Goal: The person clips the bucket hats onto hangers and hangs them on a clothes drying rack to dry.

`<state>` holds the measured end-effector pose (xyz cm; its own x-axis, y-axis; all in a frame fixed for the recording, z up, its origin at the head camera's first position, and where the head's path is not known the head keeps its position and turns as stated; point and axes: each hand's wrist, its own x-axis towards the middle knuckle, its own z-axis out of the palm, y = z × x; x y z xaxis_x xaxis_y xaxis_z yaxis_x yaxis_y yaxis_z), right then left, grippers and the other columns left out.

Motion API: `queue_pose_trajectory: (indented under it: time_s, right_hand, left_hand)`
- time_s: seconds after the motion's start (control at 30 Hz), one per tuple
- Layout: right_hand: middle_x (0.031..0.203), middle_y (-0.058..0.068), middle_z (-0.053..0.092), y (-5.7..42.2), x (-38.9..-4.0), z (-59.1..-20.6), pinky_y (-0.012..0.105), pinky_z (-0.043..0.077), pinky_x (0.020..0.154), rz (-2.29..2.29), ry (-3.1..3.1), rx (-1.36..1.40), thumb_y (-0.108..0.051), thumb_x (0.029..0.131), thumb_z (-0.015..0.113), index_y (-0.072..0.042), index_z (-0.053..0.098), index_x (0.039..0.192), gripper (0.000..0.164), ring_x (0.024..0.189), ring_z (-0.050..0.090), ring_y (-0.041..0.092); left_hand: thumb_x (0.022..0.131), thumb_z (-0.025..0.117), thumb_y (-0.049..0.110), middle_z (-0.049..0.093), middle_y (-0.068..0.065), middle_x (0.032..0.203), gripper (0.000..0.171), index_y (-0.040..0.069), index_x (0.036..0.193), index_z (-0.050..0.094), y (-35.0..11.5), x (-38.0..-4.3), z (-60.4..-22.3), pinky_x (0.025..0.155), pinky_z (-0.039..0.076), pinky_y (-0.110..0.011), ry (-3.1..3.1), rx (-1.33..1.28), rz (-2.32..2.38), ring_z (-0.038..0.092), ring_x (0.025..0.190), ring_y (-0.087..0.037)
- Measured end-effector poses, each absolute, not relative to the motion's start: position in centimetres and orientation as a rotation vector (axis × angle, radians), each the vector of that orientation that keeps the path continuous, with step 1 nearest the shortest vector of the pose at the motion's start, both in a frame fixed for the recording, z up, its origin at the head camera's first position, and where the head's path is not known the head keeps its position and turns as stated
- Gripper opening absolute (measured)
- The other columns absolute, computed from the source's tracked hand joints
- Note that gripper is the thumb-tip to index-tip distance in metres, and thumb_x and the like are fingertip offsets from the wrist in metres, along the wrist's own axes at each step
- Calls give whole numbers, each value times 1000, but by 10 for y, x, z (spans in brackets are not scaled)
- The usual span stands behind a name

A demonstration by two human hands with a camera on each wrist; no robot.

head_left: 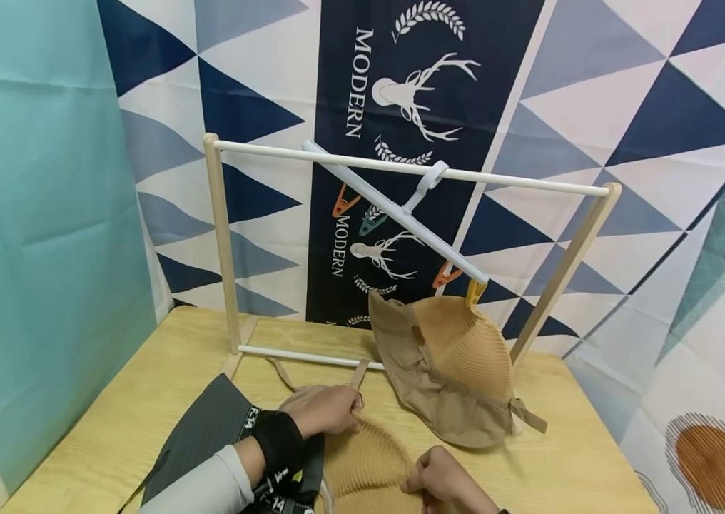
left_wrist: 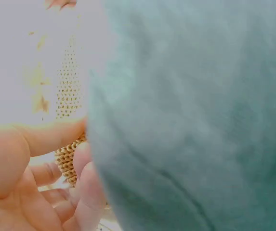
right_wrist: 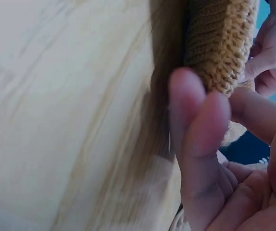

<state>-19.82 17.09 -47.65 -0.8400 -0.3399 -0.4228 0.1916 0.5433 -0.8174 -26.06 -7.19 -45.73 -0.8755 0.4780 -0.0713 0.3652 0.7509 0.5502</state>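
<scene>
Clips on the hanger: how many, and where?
4: an orange clip and teal clip on its left half, another orange clip and yellow clip on its right half. Others may be hidden.

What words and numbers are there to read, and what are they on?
"MODERN", sideways, high on the dark wall panel.
"MODERN" again, lower on that panel.
"14" on the black band of the grey item; the mark before it is unclear.
"14" on black trim at the picture's bottom edge.
White marks beside the black wristband: too small to read.
</scene>
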Motion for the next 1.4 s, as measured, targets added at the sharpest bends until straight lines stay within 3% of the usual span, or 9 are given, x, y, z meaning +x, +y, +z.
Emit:
queue_pose_trajectory:
  time_s: [0.1,0.23,0.4,0.6,0.73,0.9,1.07,1.3,1.4]
  right_hand:
    - [46,-7,54,175,-199,-472,16,44,44,-1336,2186,-171,-7,81,74,-15,52,55,36,40,53,0]
    - [47,-8,49,179,-200,-466,17,43,46,-1396,2153,-212,-7,84,71,-19,41,54,45,43,55,1]
    - [48,-9,46,180,-195,-462,18,44,48,-1416,2215,-207,-9,86,70,-19,40,54,44,45,56,3]
    - [48,-9,43,178,-197,-448,19,42,47,-1456,2305,-184,-10,85,70,-16,44,56,39,45,53,5]
    - [50,-8,43,177,-198,-442,20,39,47,-1481,2377,-170,-10,84,70,-12,50,59,32,46,49,6]
    - [53,-8,45,174,-199,-439,19,37,45,-1487,2477,-130,-10,83,70,-8,55,63,25,46,43,5]
    - [54,-6,49,169,-197,-438,19,35,44,-1518,2524,-86,-8,82,70,1,63,71,15,46,40,5]
    - [55,-6,47,163,-196,-431,19,33,43,-1500,2635,-43,-8,83,69,1,66,73,13,46,38,7]
    - [55,-5,46,160,-199,-423,20,31,44,-1454,2734,-51,-8,84,69,-2,67,72,14,48,37,8]
  left_hand:
    - [83,78,21,22,6,64,49,19,67,31,-72,-264,-451,56,20,-25,2748,639,813,22,55,-11]
    - [84,76,19,18,5,67,51,18,69,27,-74,-266,-447,60,17,-28,2726,650,864,18,57,-12]
    - [84,76,17,16,4,67,52,17,69,26,-75,-260,-449,62,16,-29,2726,660,913,16,59,-13]
    - [85,76,23,37,6,64,39,18,70,40,-75,-262,-442,54,24,-25,2770,587,919,37,53,-9]
    - [87,74,22,42,7,60,40,19,69,38,-74,-263,-438,49,28,-24,2746,572,976,44,48,-7]
    - [89,71,22,27,8,57,49,20,68,27,-75,-262,-439,52,20,-25,2758,624,1015,28,48,-8]
    - [91,69,26,21,7,62,50,21,70,24,-78,-259,-442,54,17,-26,2803,637,1001,22,51,-10]
    - [91,68,32,28,6,67,44,22,73,30,-78,-257,-442,54,18,-27,2878,591,933,27,53,-10]
    - [90,69,33,49,7,75,25,19,78,51,-76,-259,-440,54,27,-24,2951,599,908,42,58,-8]
